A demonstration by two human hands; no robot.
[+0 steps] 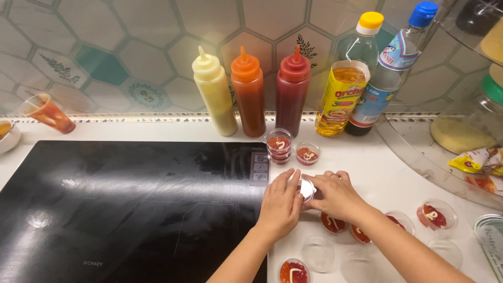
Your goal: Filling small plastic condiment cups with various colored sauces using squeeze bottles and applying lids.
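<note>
Both my hands meet over a small clear sauce cup (306, 188) on the white counter, just right of the black cooktop. My left hand (280, 204) cups its left side and my right hand (335, 195) presses on its right side; a clear lid shows between the fingers. Behind them stands a stack of lidded cups (279, 146) with red sauce and a single lidded cup (307, 153). More filled cups (333, 224) lie under my right forearm, another filled cup (434, 215) sits to the right, and one filled cup (294, 271) sits near the front edge.
Three squeeze bottles, cream (215, 91), orange (248, 93) and dark red (292, 90), line the tiled wall. A yellow-capped oil bottle (348, 78) and a blue-capped bottle (390, 68) stand beside them. A black cooktop (131, 204) fills the left. Loose clear lids (318, 253) lie in front; a clear rack (461, 131) stands at right.
</note>
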